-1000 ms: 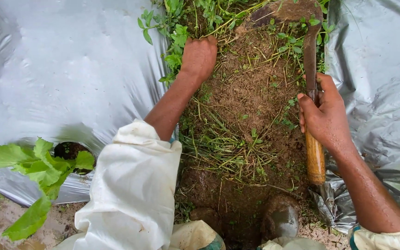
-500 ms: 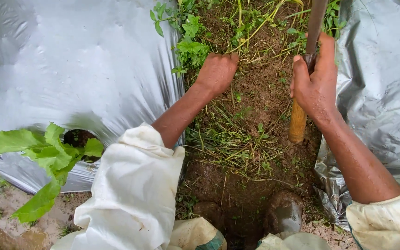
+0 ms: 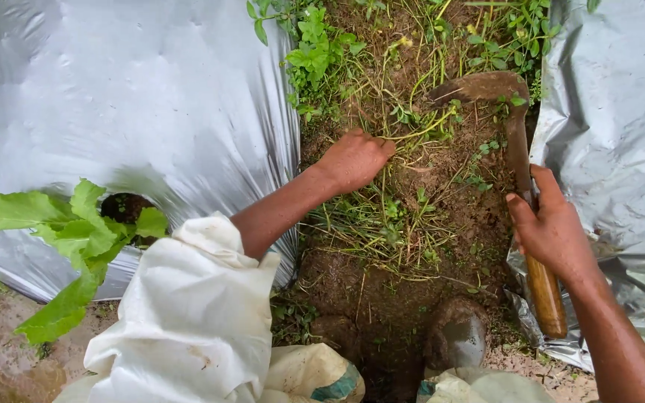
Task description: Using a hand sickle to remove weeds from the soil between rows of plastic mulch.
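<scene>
The left hand (image 3: 354,159) was clenched on a tuft of weeds (image 3: 382,216) at centre frame, while the right hand (image 3: 554,227) gripped the hoe (image 3: 520,149) at right — a careless stroke could nick those fingers or tear the silver mulch sheet (image 3: 136,104).

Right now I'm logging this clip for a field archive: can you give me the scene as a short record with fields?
Setting: soil strip between silver plastic sheets
Left hand: closed on grass stems
Right hand: gripping a wooden-handled hoe, blade resting in the soil
Nearby: leafy plant growing through a hole in the sheet
Clothing: white sleeve
</scene>
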